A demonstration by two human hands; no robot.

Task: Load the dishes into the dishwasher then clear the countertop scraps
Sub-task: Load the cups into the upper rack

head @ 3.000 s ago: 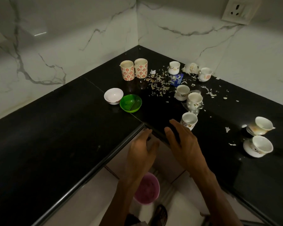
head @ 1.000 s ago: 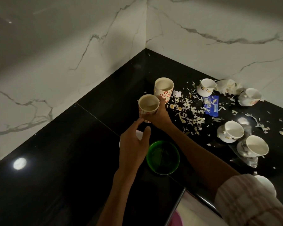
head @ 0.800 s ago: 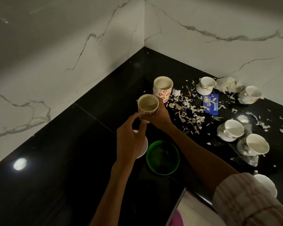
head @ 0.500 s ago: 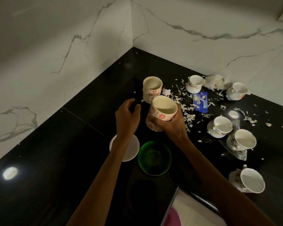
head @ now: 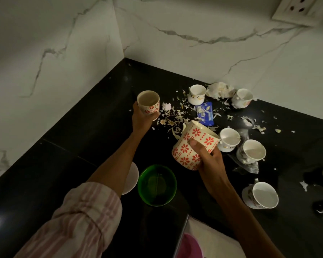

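Two cream mugs with red flower print are in my hands above the black countertop [head: 67, 164]. My right hand [head: 211, 161] grips one mug [head: 194, 144], tilted on its side over the counter. My left hand [head: 141, 119] holds the other mug [head: 148, 102] upright near the corner. Pale scraps [head: 172, 116] and a blue wrapper [head: 205, 113] lie scattered between the mugs and the far wall. Several white teacups stand around them, such as one teacup [head: 196, 94] by the wall and another teacup [head: 263, 195] on its saucer at the right.
A green bowl [head: 157, 185] sits near the counter's inner corner, with a white bowl [head: 131, 177] partly hidden under my left forearm. A pink bucket [head: 191, 246] shows on the floor below. Marble walls close the corner; a socket [head: 298, 8] is at the top right.
My right hand has drawn its mug nearer and tipped it further. My left hand moved from above the white bowl to the second mug and took hold of it.
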